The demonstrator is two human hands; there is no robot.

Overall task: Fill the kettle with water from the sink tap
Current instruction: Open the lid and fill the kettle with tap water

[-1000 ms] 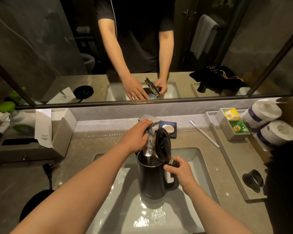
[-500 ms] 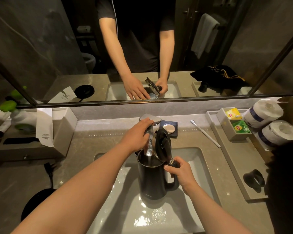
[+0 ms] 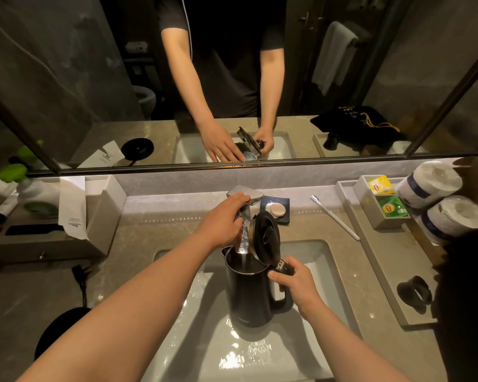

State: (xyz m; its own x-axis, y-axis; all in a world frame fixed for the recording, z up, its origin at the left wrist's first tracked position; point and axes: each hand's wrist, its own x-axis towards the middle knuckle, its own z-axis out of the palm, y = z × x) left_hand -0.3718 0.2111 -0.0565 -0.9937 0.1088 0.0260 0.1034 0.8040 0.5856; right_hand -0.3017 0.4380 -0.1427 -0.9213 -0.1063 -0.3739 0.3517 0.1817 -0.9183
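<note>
A black electric kettle (image 3: 250, 295) stands upright in the white sink basin (image 3: 315, 260), its hinged lid (image 3: 267, 237) tipped open toward the right. My right hand (image 3: 294, 281) grips the kettle's handle. My left hand (image 3: 221, 223) rests on the chrome tap (image 3: 246, 195), fingers curled over its lever. A stream of water (image 3: 243, 244) falls from the spout into the kettle's open mouth. Wet glints show on the basin floor in front of the kettle.
The kettle's round black base (image 3: 58, 332) with its cord lies on the counter at left. A soap dish (image 3: 276, 209) and a toothbrush (image 3: 334, 217) sit behind the sink. A tray (image 3: 381, 268) at right holds tea bags (image 3: 391, 208) and toilet rolls (image 3: 453, 219). A tissue box (image 3: 94, 210) stands left.
Hands and kettle hold the same pose across the frames. Water keeps running into the kettle. Only the camera view shifts slightly.
</note>
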